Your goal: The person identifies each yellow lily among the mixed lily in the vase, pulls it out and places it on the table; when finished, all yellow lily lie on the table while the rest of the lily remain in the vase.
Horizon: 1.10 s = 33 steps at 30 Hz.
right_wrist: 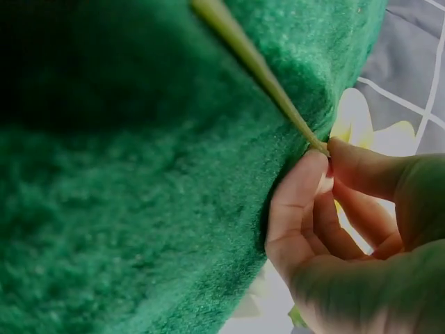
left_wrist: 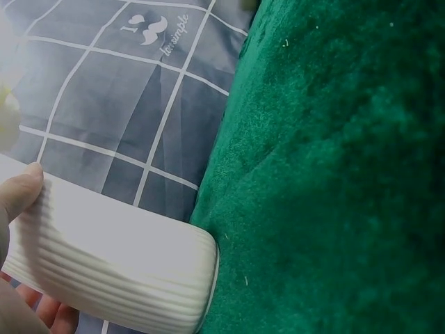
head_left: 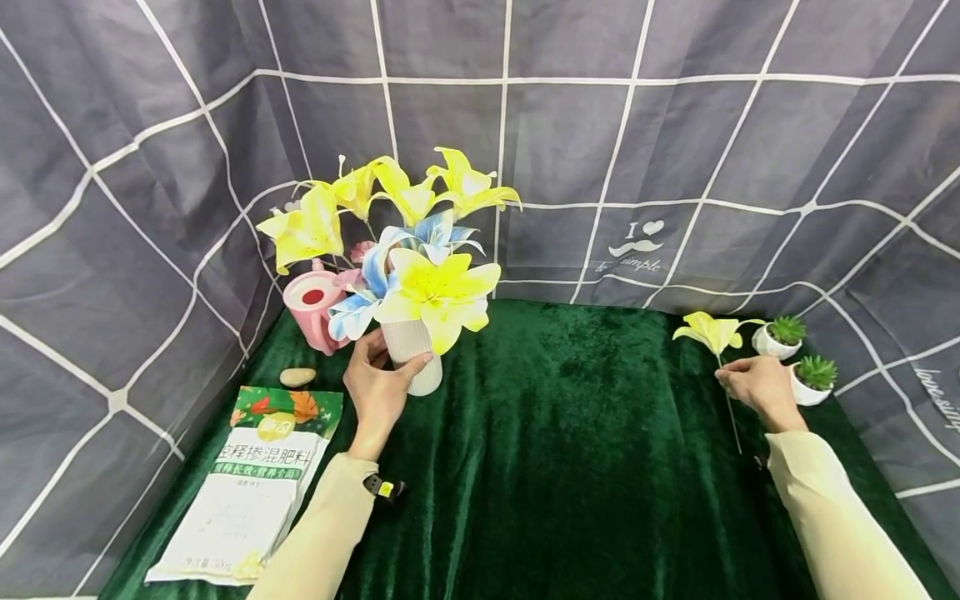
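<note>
My left hand (head_left: 378, 387) grips a white ribbed vase (head_left: 426, 379) around its body, thumb on the near side and fingers behind. Yellow lilies (head_left: 438, 292) and blue lilies (head_left: 435, 236) fill the vase's mouth and hide its rim. In the left wrist view the vase (left_wrist: 125, 250) has its base at the green cloth. Over at the right, my right hand (head_left: 759, 387) pinches the thin stem of a single yellow lily (head_left: 711, 332) between thumb and fingertips. The right wrist view shows the green stem (right_wrist: 261, 73) running out from the pinch, with the bloom partly hidden behind the fingers.
A pink watering can (head_left: 318, 321) stands left of the vase. Nearer lie a smooth stone (head_left: 297, 377) and a fertilizer bag (head_left: 247, 492). Two succulents in white pots, one farther back (head_left: 778, 337) and one nearer (head_left: 813, 382), stand beside my right hand. Grey checked cloth (head_left: 570, 150) walls the table.
</note>
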Motion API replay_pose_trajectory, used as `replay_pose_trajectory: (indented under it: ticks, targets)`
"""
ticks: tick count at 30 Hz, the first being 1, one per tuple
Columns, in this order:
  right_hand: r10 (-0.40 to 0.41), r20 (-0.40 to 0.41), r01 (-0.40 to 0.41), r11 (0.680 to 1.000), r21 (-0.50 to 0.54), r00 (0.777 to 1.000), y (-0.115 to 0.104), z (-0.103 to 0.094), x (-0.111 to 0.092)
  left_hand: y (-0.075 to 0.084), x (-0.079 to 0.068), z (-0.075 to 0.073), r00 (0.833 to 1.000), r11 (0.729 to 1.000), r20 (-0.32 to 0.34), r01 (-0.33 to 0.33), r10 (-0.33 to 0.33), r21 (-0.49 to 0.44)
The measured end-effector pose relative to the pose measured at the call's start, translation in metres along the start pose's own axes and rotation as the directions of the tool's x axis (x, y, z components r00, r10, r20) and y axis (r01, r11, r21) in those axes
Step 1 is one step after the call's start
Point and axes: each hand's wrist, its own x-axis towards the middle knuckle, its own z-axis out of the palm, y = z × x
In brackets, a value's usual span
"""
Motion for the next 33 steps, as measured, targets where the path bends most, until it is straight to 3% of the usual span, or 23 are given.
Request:
replay_pose_trajectory:
  ticks: [7,10,13,16,20,25,29,33]
  targets:
    - [-0.005,-0.026,0.004,1.000,-0.025,1.000,-0.004,-0.001,0.002,-0.002,0.000,-0.003,1.000,1.000,-0.006,-0.001,0.001,0.001]
    - [0.036,-0.044,-0.037,0.999,-0.012,0.998,-0.014,-0.005,-0.003,-0.002,0.000,-0.004,1.000,1.000,-0.016,-0.003,0.003,-0.004]
    - [0.081,-0.088,-0.080,0.997,0.014,0.993,-0.028,-0.012,-0.011,-0.002,0.001,-0.003,1.000,1.000,-0.013,-0.005,0.005,-0.006]
    - [0.066,-0.170,-0.064,0.998,0.022,0.983,-0.046,-0.018,-0.022,-0.001,0.001,-0.002,1.000,1.000,0.000,-0.006,0.006,-0.005]
    - [0.002,-0.278,0.009,0.999,0.037,0.961,-0.079,-0.023,-0.040,0.001,0.001,0.003,1.000,1.000,0.008,-0.004,0.004,-0.002]
    - [-0.100,-0.356,0.148,0.983,0.109,0.929,-0.135,-0.019,-0.067,0.002,0.000,0.007,1.000,1.000,0.031,-0.005,0.005,0.005]
    - [-0.222,-0.373,0.296,0.943,0.155,0.901,-0.186,-0.003,-0.084,0.001,-0.002,0.004,1.000,1.000,0.014,-0.012,0.012,0.000]
    - [-0.331,-0.361,0.429,0.873,0.233,0.872,-0.233,0.012,-0.096,0.002,-0.002,0.002,1.000,1.000,-0.013,-0.018,0.018,-0.003]
